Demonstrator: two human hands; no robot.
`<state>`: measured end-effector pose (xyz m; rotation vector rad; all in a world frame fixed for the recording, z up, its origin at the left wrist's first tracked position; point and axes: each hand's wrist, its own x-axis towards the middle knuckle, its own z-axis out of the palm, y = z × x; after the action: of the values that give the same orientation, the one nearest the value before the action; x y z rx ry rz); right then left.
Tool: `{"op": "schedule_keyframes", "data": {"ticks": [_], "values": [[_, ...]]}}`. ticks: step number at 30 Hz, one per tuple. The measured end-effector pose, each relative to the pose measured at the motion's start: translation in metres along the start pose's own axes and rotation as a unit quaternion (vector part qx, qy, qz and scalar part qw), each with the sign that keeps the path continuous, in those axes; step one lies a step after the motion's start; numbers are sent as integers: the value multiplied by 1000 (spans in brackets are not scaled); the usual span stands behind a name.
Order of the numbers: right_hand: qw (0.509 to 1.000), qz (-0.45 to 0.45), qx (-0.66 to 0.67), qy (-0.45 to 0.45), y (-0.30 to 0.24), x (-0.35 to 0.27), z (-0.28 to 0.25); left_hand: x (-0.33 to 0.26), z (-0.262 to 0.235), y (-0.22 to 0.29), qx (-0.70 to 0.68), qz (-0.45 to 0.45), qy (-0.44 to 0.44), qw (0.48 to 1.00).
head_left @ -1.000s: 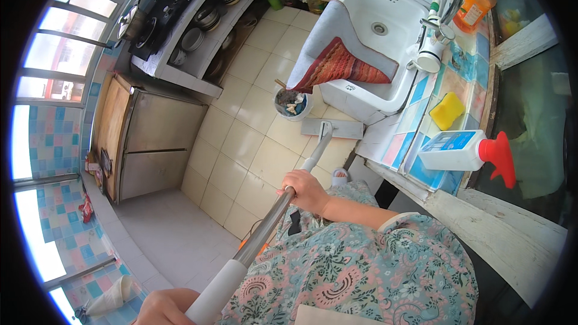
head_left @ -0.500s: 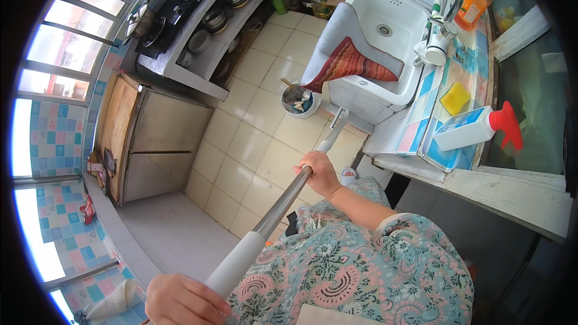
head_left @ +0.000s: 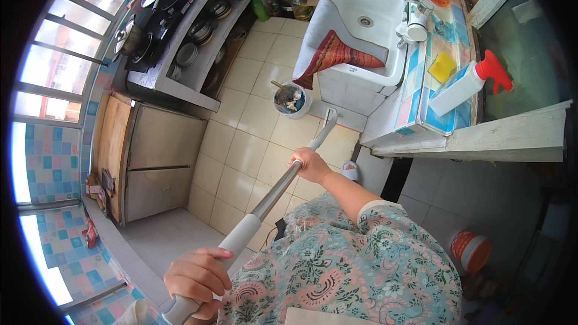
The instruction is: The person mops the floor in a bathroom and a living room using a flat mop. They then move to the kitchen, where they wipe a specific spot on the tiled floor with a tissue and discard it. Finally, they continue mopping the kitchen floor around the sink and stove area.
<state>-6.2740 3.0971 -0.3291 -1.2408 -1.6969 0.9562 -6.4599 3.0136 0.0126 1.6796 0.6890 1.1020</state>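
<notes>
A long-handled mop (head_left: 276, 194) with a white and metal pole slants from the lower left toward the floor beside the sink. Its narrow pale end (head_left: 329, 118) reaches the tiles at the foot of the sink's base; the exact form of its head is hard to make out. My left hand (head_left: 197, 277) is closed round the white grip near the top of the pole. Farther down, my right hand (head_left: 308, 165) wraps the metal part. Just left of the mop's far end stands a small waste bin (head_left: 291, 100) with rubbish in it.
A grey-backed red patterned mat (head_left: 343, 54) drapes over the white sink (head_left: 391, 75). On the ledge are a yellow sponge (head_left: 442, 67) and a red-topped spray bottle (head_left: 457, 89). A metal-fronted cabinet (head_left: 162, 135) stands left; a red-and-white bucket (head_left: 472, 251) sits lower right.
My left hand has moved up and right with the mop's grip, and its fingers now show round it. The right hand has shifted slightly left. The view has turned, revealing the bucket.
</notes>
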Motion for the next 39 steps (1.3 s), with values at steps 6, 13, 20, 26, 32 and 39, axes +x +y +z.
{"op": "schedule_keyframes", "data": {"ticks": [6,13,20,26,32,39], "values": [[998,43,-43,7,54,-13,-4,1,15,-17,-17,65,-8,998],[997,65,-34,22,38,-15,13,17,-2,10,28,40,-120,992],[997,69,-11,28,-3,-46,39,-3,-15,35,27,66,-125,990],[999,23,14,25,-36,-43,39,-28,-29,65,-2,75,-61,995],[997,23,1,71,10,-16,8,-9,-13,31,17,52,-72,996],[999,44,-12,-5,48,-12,7,-13,6,-2,41,-12,2,999]]}}
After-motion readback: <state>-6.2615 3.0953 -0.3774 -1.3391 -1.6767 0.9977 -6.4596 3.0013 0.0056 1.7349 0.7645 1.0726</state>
